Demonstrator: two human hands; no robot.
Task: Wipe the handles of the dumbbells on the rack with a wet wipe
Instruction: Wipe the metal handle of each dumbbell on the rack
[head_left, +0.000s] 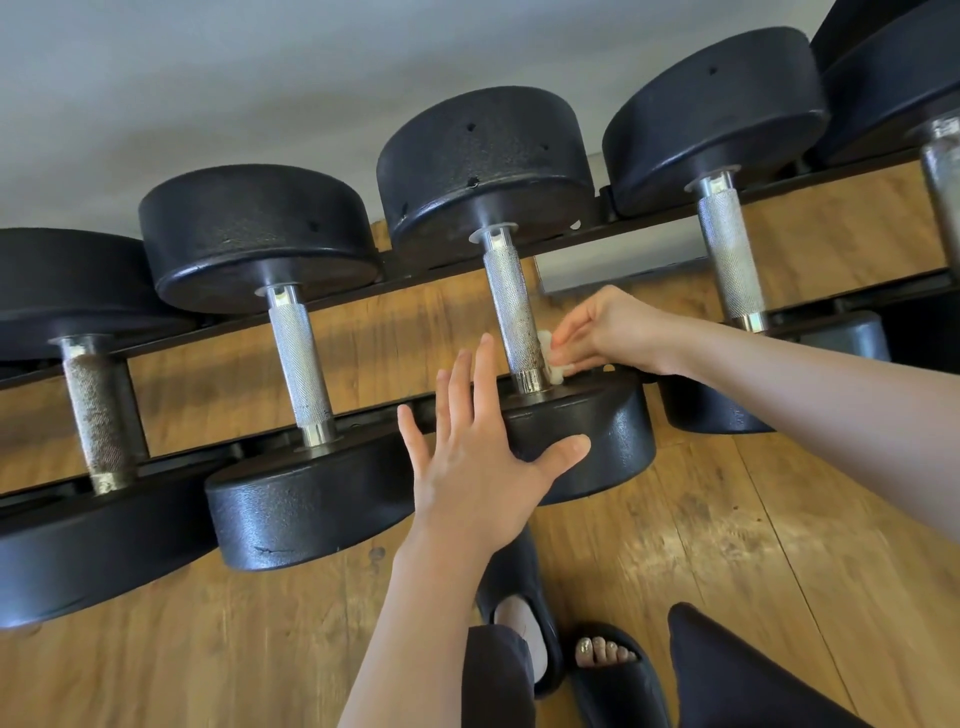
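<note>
Right hand (610, 332) pinches wet wipe (553, 358) against dumbbell handle (514, 312).

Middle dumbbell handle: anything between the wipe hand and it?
Nothing visible. The right hand presses the wet wipe against the lower right side of the middle dumbbell handle. The left hand is open, spread over the near weight head, below the handle, not across it.
</note>
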